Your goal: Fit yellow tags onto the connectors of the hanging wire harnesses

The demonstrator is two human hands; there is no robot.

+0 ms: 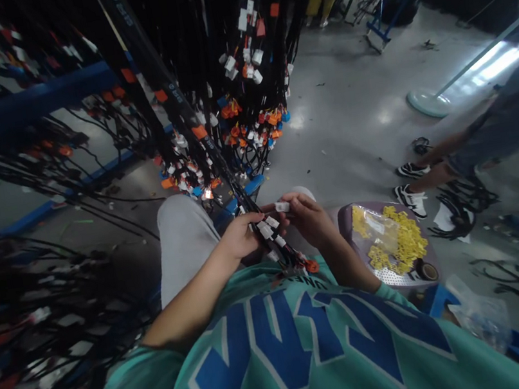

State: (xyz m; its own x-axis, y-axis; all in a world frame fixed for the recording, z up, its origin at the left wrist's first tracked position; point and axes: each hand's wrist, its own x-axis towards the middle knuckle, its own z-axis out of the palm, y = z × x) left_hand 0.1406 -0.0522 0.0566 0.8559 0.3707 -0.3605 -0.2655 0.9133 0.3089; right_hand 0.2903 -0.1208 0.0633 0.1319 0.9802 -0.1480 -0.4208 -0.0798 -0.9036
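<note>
A black wire harness point(214, 152) runs down from the rack to my lap, with several white connectors point(265, 229) and an orange connector point(312, 266) at its lower end. My left hand point(242, 236) is closed around the harness just above the white connectors. Beside it, my right hand point(309, 216) pinches a single white connector point(283, 206) between thumb and fingers. Part of the wire behind that connector is hidden by my fingers.
Dense harnesses with orange, white and blue connectors point(249, 124) hang ahead from a blue rack point(31, 105). At my right, a plastic basket point(350, 239) holds yellow clips point(405, 238), a clear bag and a tape roll point(428, 271). A person's legs point(437, 174) stand farther right.
</note>
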